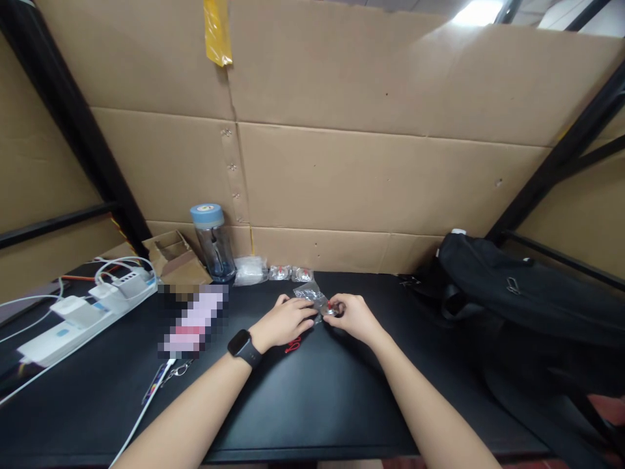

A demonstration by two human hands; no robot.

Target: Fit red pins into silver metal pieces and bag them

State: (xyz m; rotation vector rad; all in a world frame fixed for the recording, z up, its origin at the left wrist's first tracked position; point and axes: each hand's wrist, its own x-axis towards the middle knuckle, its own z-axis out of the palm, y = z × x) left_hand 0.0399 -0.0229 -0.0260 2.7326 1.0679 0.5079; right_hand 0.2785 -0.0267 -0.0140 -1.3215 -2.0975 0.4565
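A clear plastic bag (309, 294) lies crinkled on the black table between my hands. My left hand (288, 321), with a dark watch on its wrist, rests over the bag's near left part, its fingers apart. Beneath that hand a loop of red cord (293, 344) shows on the table. My right hand (352, 317) pinches a small shiny round item with red on it (331, 309) at the right end of the bag. Its fingertips partly cover the item.
Small wrapped packets (280, 273) and a plastic bundle (250, 271) line the cardboard wall. On the left are a bottle (213, 244), an open carton (178, 260), a power strip (88, 319) and a blurred phone (194, 322). A black backpack (527, 286) lies right.
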